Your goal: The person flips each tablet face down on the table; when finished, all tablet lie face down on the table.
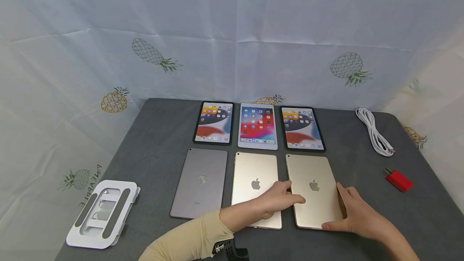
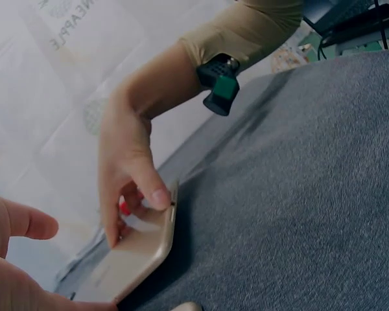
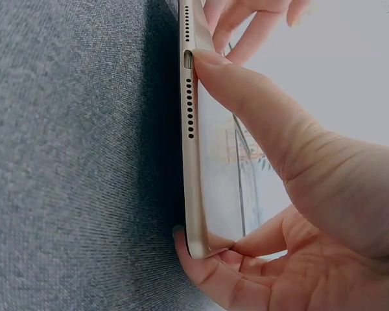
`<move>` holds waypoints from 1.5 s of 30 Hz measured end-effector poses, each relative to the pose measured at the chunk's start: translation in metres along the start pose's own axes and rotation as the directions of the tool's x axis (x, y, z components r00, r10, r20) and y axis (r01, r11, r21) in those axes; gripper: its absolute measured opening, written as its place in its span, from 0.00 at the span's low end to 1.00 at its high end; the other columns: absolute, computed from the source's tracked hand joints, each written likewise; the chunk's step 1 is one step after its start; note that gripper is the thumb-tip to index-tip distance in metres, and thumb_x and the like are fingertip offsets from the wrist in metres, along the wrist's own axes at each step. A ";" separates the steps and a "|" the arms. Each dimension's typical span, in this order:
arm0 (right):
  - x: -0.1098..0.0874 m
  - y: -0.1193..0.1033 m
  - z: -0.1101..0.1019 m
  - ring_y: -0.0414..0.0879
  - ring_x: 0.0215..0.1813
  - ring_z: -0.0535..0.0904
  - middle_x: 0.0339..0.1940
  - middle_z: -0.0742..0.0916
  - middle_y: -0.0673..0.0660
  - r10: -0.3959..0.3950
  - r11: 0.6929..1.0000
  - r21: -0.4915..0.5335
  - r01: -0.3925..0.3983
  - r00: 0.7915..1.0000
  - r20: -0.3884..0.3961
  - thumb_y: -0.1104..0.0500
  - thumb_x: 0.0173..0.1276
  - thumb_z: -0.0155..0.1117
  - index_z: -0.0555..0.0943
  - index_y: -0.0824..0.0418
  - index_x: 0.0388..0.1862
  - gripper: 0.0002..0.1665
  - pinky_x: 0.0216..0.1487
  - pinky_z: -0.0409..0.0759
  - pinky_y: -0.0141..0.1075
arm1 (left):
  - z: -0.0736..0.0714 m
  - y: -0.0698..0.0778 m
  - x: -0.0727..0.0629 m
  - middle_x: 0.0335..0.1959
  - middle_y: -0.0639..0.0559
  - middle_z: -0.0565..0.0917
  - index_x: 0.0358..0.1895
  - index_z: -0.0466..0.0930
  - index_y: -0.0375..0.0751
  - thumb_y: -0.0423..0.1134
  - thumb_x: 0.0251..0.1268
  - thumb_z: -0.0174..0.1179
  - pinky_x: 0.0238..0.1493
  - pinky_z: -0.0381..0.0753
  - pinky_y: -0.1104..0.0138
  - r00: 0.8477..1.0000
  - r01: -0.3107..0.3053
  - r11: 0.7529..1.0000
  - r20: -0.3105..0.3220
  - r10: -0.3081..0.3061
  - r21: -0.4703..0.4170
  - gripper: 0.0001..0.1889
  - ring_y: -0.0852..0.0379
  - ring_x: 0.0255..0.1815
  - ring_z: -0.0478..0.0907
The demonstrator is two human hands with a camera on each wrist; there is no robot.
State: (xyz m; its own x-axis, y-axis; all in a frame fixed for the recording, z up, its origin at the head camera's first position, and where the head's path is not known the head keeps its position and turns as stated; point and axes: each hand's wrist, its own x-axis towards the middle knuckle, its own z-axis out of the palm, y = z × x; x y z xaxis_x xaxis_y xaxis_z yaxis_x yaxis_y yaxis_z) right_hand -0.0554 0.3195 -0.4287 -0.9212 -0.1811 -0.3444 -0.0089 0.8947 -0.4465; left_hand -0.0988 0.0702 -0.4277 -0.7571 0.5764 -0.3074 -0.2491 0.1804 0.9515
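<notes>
A gold tablet (image 1: 311,172) lies back up at the right end of the front row, its apple logo showing. My right hand (image 1: 359,214) grips its lower right corner, thumb on the bottom edge by the charging port (image 3: 187,59) and fingers round the side. At the tablet's left edge, my left hand (image 1: 277,200) touches with straight fingers, its thumb held out above the back. That left hand and forearm also cover part of a second gold tablet (image 1: 250,168). Left of it is a grey tablet (image 1: 199,176), also back up.
Behind are a black-rimmed tablet (image 1: 214,122), a white one (image 1: 257,126) and another black-rimmed one (image 1: 302,128), screens lit. A white folding stand (image 1: 77,233) lies at left. A white cable (image 1: 375,134) and red charger plug (image 1: 398,180) lie at right. Pineapple-print cloth hangs behind.
</notes>
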 end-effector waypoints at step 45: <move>0.007 -0.003 -0.002 0.50 0.39 0.72 0.41 0.75 0.60 0.032 0.999 -0.031 -0.038 0.986 -0.162 0.35 0.48 0.77 0.63 0.79 0.64 0.62 0.34 0.75 0.43 | 0.001 -0.008 -0.010 0.59 0.49 0.66 0.71 0.63 0.32 0.41 0.59 0.64 0.51 0.73 0.71 1.000 -0.017 0.986 -0.007 0.018 0.165 0.37 0.60 0.52 0.72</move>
State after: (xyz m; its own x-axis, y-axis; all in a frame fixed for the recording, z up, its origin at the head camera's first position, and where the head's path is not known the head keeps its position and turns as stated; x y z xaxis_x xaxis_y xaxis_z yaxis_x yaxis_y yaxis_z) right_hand -0.0622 0.3161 -0.4280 -0.9719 -0.0837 -0.2198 0.0135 0.9133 -0.4072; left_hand -0.0888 0.0635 -0.4323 -0.7659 0.5738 -0.2902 -0.1332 0.2999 0.9446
